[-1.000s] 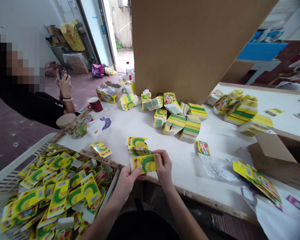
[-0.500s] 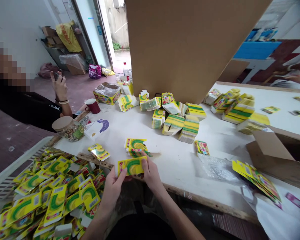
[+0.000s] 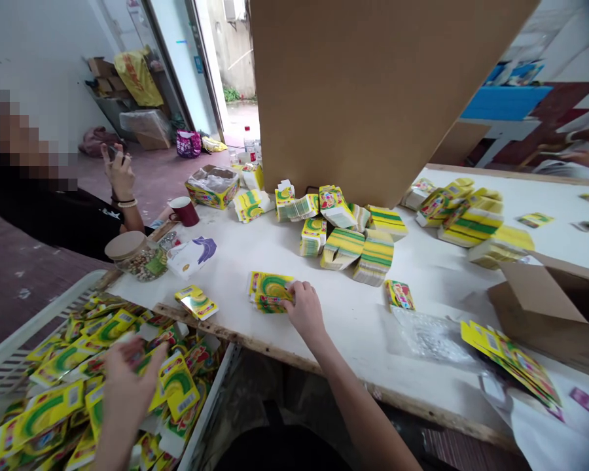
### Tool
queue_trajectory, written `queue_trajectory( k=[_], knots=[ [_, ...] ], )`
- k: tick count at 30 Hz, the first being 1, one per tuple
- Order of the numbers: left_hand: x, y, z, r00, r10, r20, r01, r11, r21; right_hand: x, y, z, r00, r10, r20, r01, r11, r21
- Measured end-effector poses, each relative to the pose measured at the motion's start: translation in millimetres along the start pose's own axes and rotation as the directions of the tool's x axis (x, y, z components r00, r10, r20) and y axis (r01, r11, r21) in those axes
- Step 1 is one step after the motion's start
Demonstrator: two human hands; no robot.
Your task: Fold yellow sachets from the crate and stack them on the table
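My right hand [image 3: 307, 313] is over the table, its thumb and fingers closed on the right end of a flat yellow-and-green carton [image 3: 269, 288]. The carton lies on a small stack of similar ones, whose edges show beneath it. My left hand [image 3: 127, 379], smeared by motion, hovers at the lower left above a heap of flat yellow cartons [image 3: 49, 412]. Its thumb stands apart from its fingers, and I see nothing clearly held. A white plastic crate [image 3: 86, 284] contains the heap. Another yellow carton [image 3: 196, 302] lies near the table edge.
Bundled carton stacks [image 3: 373, 255] stand before a large cardboard panel [image 3: 363, 98]. A mug [image 3: 185, 212], a lidded jar [image 3: 137, 258] and a tissue box [image 3: 189, 258] are at the left. An open cardboard box [image 3: 535, 307] and plastic wrap [image 3: 432, 337] lie right. A person [image 3: 78, 216] sits left.
Both hands held a carton at the table edge. My right hand has moved it forward onto the small stack; my left hand has let go and swung left over the crate.
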State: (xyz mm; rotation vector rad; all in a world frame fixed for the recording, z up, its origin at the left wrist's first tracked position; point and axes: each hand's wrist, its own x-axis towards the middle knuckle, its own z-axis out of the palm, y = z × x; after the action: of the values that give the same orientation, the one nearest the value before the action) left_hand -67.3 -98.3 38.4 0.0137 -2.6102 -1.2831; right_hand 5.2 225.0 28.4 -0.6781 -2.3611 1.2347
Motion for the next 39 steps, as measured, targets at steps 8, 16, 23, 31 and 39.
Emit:
queue_trajectory(
  k=[8,16,23,31,39],
  knots=[
    [-76,103,110.5,0.816,0.148,0.558,0.469,0.395,-0.790,-62,-31,-15,0.952,-0.107,0.288,0.005,0.943,0.334],
    [-79,135,121.2,0.909,0.067,0.410,0.379,0.269,-0.885,-83,-38,-7,0.955,-0.051,0.292,-0.152,0.761,0.631],
    [-71,106,112.3,0.896,0.037,0.442,0.339,0.584,-0.738,-62,-19,-15,0.976,-0.029,0.216,-0.099,0.823,0.559],
    [-27,112,66.2,0.631,0.383,0.675,0.084,0.831,-0.550,-60,-19,-51,0.890,-0.426,0.162,0.413,0.904,0.108],
    [-63,122,87.7,0.597,0.321,0.735,-0.252,0.945,-0.209,-75,-16,-42,0.976,-0.214,-0.042,0.216,0.929,0.299]
  ],
)
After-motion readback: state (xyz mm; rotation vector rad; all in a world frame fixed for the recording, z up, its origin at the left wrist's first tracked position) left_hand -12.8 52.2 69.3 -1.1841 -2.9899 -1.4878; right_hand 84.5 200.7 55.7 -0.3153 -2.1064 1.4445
